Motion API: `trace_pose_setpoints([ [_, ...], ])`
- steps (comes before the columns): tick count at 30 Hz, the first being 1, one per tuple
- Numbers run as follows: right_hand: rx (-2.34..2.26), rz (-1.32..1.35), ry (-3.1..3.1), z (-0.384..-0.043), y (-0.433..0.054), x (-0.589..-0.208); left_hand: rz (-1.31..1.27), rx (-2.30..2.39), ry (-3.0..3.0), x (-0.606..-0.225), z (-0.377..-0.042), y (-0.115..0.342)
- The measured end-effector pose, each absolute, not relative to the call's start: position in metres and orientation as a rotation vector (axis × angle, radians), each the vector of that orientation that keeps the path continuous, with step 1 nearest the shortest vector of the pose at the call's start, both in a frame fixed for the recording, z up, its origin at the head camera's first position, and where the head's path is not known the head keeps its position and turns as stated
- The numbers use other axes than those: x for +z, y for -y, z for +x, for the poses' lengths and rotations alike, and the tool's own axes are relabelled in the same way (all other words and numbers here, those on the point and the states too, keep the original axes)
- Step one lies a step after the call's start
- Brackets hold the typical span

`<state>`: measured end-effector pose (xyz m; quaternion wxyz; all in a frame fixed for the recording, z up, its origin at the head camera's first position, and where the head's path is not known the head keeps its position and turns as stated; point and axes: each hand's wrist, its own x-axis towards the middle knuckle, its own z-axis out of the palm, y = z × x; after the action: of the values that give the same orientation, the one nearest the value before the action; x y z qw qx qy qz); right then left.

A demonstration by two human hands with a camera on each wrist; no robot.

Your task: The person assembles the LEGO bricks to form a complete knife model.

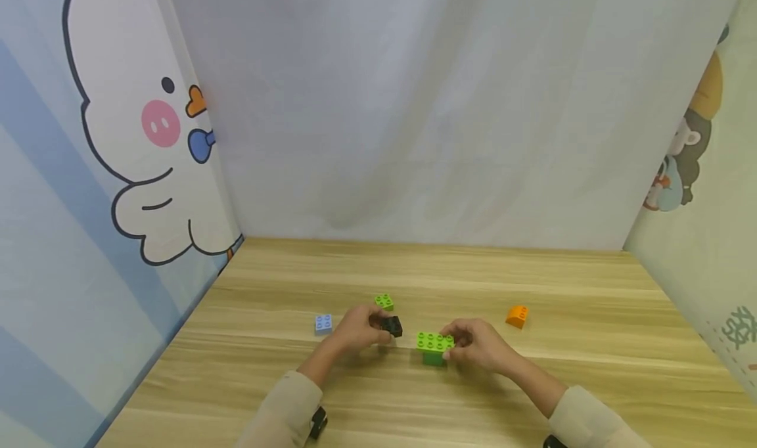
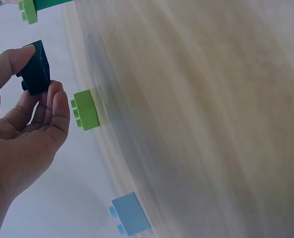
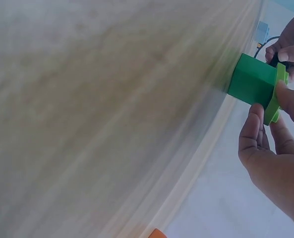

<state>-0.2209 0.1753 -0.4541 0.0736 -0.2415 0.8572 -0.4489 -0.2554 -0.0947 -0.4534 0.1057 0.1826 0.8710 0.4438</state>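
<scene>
Stack [image 1: 434, 351], comprising lime plate [image 1: 430, 341] on green block [image 1: 434, 360], appears to stand on the table [image 1: 355, 264], right of its middle line. Going left to right from where I stand: blue brick [image 1: 323, 324] lies loose, studs up, left of the left hand [image 1: 357, 330]. That hand's thumb and fingers pinch the black brick [image 1: 392, 326], closed to its width; the brick appears lifted and a little tilted, studs roughly upward. Its long axis cannot be told, fingers covering part of it. Lime brick [image 1: 384, 302] lies just beyond it, studs up. Next, the stack: studs face up, and the plate's long axis runs left to right, its left end overhanging the block slightly. The right hand [image 1: 481, 346] grips the stack's right end between thumb and fingers, drawn in to its thickness. Orange brick [image 1: 517, 316] lies well apart, farther right. Progress, in my judgement: one join is made, plate on block. Black brick is in hand but apart from the stack; blue, lime and orange bricks are unattached, and whether they belong in the build cannot be told.
</scene>
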Motion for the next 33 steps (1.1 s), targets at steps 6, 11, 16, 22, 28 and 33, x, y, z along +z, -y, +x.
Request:
trace_pose_setpoints([
  [6, -1.337, -0.715, -2.584, -0.220, -0.176, -0.455, 0.648, 1.278, -2.589, -0.449, -0.253, 0.091],
  [11, -1.324, -0.711, -2.596, -0.220, -0.177, -0.453, 0.715, 1.257, -2.580, -0.444, -0.251, 0.088],
  [16, -1.296, -0.716, -2.624, -0.221, -0.176, -0.450, 0.724, 1.304, -2.546, -0.440, -0.252, 0.086],
  [22, -1.289, -0.720, -2.627, -0.222, -0.176, -0.450, 0.702, 1.385, -2.496, -0.438, -0.251, 0.083],
  [28, -1.334, -0.689, -2.602, -0.220, -0.174, -0.451, 0.672, 1.489, -2.419, -0.442, -0.246, 0.079],
  [33, -1.337, -0.678, -2.607, -0.217, -0.173, -0.451, 0.706, 1.529, -2.413, -0.444, -0.244, 0.076],
])
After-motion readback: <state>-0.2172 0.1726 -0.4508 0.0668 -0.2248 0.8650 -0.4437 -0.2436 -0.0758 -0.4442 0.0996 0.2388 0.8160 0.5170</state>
